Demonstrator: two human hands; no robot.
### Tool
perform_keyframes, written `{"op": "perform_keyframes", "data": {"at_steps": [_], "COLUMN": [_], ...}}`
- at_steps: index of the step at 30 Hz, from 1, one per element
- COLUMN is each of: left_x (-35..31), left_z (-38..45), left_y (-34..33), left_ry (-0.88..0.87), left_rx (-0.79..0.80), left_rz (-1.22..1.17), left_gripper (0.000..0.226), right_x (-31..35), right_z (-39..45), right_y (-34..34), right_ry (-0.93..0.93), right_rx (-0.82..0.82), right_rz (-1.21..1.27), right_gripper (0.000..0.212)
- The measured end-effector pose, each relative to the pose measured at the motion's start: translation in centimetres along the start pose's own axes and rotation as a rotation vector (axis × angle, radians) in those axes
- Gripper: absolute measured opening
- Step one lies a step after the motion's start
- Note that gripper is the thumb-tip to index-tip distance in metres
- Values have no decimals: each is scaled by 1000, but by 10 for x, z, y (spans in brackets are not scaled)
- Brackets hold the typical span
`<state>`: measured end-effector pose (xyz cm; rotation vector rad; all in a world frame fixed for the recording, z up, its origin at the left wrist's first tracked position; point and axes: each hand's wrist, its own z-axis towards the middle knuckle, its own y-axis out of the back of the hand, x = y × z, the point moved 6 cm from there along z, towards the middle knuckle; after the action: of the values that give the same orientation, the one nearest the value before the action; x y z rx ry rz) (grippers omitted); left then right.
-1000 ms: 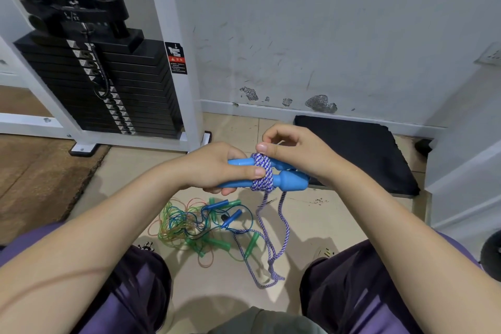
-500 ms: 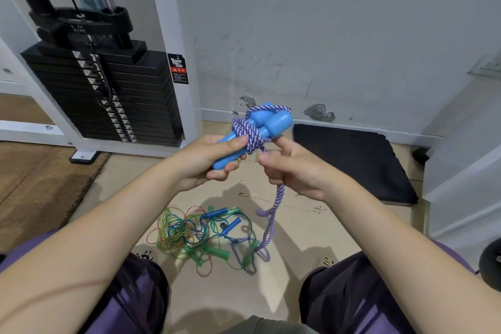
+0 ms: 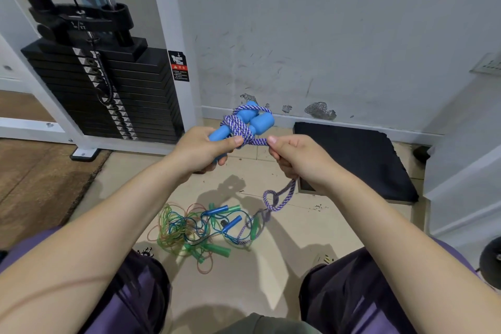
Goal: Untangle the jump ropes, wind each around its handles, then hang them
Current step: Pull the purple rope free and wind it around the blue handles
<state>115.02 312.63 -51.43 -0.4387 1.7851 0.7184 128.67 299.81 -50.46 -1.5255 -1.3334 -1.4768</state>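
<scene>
My left hand (image 3: 202, 150) grips the two blue handles (image 3: 259, 122) of a jump rope, held together and tilted up toward the wall. Purple-and-white braided rope (image 3: 238, 127) is wound several turns around them. My right hand (image 3: 295, 160) pinches the rope just right of the winding and pulls it taut; the slack (image 3: 276, 199) hangs below that hand in a loop down to the floor. On the floor between my knees lies a tangled pile of thin ropes (image 3: 187, 228), green, blue and orange, with green and blue handles.
A black weight stack (image 3: 108, 95) in a white machine frame (image 3: 173, 43) stands at the left. A black pad (image 3: 360, 160) lies on the tiled floor at the right against a scuffed white wall. A brown mat (image 3: 35, 179) covers the floor at far left.
The handles went from level to tilted up. My right hand left the winding, dropped below it, then drew the rope out to the right; less slack lies on the floor.
</scene>
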Motion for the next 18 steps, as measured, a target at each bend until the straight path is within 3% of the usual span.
{"op": "perform_keyframes", "data": {"at_steps": [7, 12, 18], "left_x": [6, 7, 9], "left_z": [-10, -22, -22], "left_y": [-17, -33, -36], "left_ry": [27, -2, -5], "left_rx": [317, 486, 492], "left_rz": [447, 433, 396], "left_gripper": [32, 31, 31], "right_x": [10, 19, 21], "right_z": [-6, -6, -5], "right_y": [5, 13, 7], "right_ry": [166, 250, 276], "right_rx": [-66, -174, -122], "right_rz": [-512, -481, -420], "right_gripper": [26, 39, 50]}}
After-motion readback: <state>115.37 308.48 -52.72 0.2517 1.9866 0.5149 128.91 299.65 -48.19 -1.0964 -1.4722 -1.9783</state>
